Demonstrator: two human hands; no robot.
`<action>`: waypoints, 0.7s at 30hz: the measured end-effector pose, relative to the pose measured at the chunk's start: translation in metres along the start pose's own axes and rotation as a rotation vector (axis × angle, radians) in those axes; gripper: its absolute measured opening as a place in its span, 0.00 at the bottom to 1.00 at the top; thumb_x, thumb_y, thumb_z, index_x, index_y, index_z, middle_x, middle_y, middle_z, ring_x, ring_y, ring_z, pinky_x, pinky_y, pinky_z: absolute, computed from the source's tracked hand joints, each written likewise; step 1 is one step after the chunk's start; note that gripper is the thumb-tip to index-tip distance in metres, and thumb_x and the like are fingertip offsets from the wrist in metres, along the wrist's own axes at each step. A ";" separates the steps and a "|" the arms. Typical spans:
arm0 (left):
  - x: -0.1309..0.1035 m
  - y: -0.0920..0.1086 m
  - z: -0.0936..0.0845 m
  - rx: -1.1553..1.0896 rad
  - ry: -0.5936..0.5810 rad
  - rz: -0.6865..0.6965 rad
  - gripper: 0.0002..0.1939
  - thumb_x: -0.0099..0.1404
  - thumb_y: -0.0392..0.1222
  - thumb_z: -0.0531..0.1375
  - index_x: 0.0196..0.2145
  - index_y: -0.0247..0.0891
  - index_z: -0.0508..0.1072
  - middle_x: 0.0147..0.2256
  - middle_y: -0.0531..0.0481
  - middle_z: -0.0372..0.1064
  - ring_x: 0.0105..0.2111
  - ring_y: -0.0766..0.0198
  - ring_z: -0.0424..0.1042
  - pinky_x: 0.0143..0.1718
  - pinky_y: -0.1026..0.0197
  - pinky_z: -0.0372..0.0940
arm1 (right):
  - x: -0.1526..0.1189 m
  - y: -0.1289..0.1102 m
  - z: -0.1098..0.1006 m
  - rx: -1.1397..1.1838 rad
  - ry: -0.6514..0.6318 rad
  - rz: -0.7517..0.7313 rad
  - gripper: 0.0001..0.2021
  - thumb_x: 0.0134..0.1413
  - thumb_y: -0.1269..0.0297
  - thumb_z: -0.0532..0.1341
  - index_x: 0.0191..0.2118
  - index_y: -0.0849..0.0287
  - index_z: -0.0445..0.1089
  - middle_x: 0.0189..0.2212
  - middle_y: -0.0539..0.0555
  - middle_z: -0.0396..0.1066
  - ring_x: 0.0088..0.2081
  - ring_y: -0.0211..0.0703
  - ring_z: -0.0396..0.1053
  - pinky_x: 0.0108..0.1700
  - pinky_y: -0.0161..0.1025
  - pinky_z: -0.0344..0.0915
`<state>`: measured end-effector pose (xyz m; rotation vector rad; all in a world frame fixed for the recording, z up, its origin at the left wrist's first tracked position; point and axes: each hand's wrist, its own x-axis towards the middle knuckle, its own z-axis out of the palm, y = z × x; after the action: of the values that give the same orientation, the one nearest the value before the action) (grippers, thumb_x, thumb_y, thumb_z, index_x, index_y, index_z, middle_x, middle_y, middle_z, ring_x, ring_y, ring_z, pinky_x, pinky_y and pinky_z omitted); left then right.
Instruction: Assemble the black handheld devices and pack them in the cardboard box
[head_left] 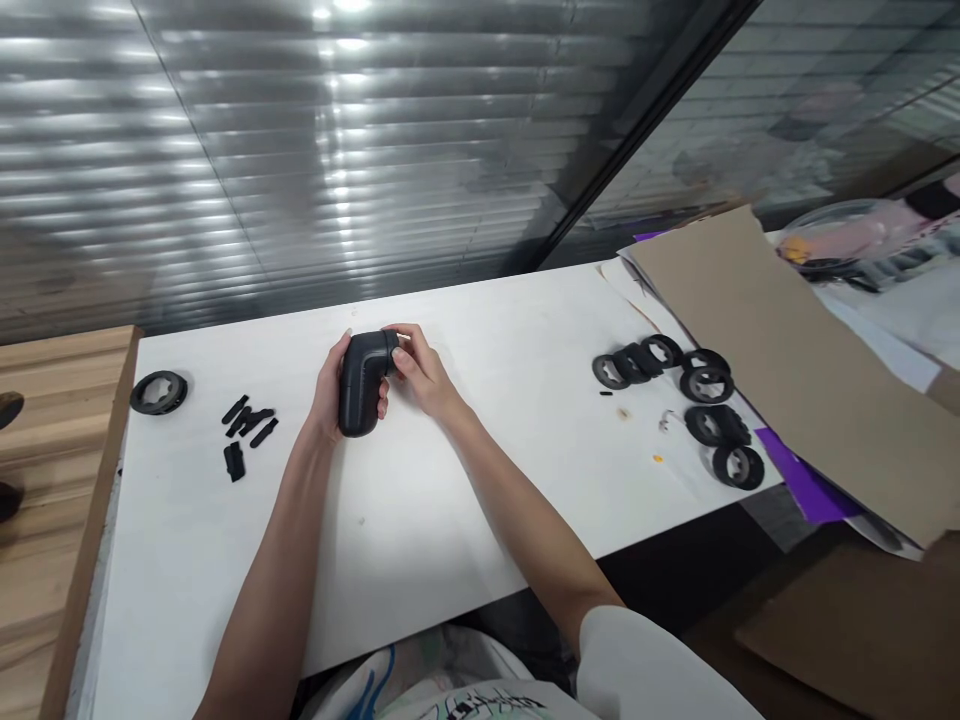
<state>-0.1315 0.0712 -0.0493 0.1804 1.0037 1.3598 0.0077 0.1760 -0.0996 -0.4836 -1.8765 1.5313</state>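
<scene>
Both hands hold a black, elbow-shaped casing point(361, 385) above the middle of the white table. My left hand point(329, 398) is wrapped round its thicker, downward part, and the fingertips show on the far right side. At the upper right end, my right hand point(427, 375) grips the short ringed part with thumb and fingers. Exactly what this casing is cannot be made out. To the left lie several small flat black pieces point(247, 420), with a single black ring point(159, 392) farther out near the table's left edge.
Several black rings point(706, 384) lie in a loose group on the right of the white table point(420, 540). Beside them, a large sheet of cardboard point(795, 340) overhangs the edge, with a purple sheet point(802, 480) beneath. A wooden surface point(60, 440) adjoins on the left. Blinds point(262, 150) stand behind.
</scene>
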 end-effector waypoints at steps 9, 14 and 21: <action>0.000 0.002 -0.004 0.007 -0.038 -0.004 0.38 0.81 0.67 0.48 0.36 0.31 0.80 0.20 0.42 0.73 0.13 0.59 0.70 0.15 0.61 0.65 | 0.002 -0.003 0.011 0.226 0.024 0.114 0.33 0.66 0.26 0.61 0.57 0.51 0.63 0.22 0.39 0.63 0.23 0.38 0.59 0.28 0.37 0.54; 0.002 0.004 -0.005 0.010 -0.039 -0.042 0.39 0.82 0.66 0.45 0.36 0.32 0.80 0.20 0.43 0.72 0.13 0.59 0.69 0.15 0.60 0.65 | 0.004 -0.002 0.012 0.201 0.040 0.123 0.35 0.61 0.25 0.66 0.55 0.51 0.63 0.20 0.38 0.62 0.21 0.36 0.58 0.27 0.36 0.54; 0.005 0.003 -0.010 -0.025 -0.048 -0.025 0.37 0.81 0.69 0.49 0.35 0.34 0.79 0.21 0.45 0.72 0.14 0.60 0.70 0.17 0.61 0.66 | 0.006 -0.006 0.012 0.230 -0.001 0.117 0.37 0.60 0.27 0.68 0.58 0.51 0.63 0.24 0.39 0.65 0.24 0.38 0.63 0.29 0.38 0.56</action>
<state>-0.1410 0.0724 -0.0561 0.1807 0.9459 1.3387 -0.0040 0.1700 -0.0940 -0.4938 -1.6709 1.7986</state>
